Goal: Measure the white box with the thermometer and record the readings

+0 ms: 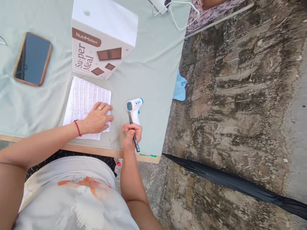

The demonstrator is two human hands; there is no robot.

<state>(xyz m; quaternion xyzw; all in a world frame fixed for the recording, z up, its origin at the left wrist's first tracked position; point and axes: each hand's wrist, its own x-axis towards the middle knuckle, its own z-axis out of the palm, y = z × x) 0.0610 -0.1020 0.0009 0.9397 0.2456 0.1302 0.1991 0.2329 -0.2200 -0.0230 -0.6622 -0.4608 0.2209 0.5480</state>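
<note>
My left hand (97, 118) rests on the right side of some stacked paper sheets (83, 95) covered in dense rows of writing. Its fingers are spread, and a ring and a red string bracelet show on it. My right hand (131, 134) is closed around a dark pen (136, 144), whose upper end points away from me past my fingers. Just beyond that hand lies a white and blue infrared thermometer (135, 107); the pen's far end overlaps it in view, and I cannot tell whether they touch.
A white Su-per Meal box (105, 25) stands behind the papers. At the left lies a phone (33, 59) in a brown case. A white cable (176, 19) runs at the far edge of the cloth-covered table (153, 80). Black fabric (216, 177) stretches beside the table's right corner.
</note>
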